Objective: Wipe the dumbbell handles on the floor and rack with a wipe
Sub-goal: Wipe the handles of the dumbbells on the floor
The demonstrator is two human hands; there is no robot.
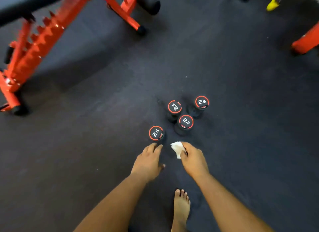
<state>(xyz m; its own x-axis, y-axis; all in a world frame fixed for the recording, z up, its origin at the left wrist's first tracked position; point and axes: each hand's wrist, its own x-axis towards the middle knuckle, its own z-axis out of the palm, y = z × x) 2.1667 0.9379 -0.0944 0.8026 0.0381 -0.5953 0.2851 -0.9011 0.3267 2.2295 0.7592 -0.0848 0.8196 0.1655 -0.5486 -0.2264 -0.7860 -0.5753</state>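
Several small black dumbbells marked 2.5 stand on end on the dark floor. The nearest dumbbell [155, 133] stands apart at the left; the others [186, 121] [174, 106] [202, 102] cluster just beyond. My left hand [148, 160] reaches toward the nearest dumbbell, fingers relaxed, fingertips just below its top end. My right hand [193, 158] holds a crumpled white wipe [177, 148] to the right of that dumbbell. The handles are hidden under the top ends.
A red weight bench [39, 40] with a black pad and roller stands at the upper left. Another red frame leg [306, 41] is at the right edge. Yellow objects [273, 3] lie at the top right. My bare foot [181, 207] is on the mat below.
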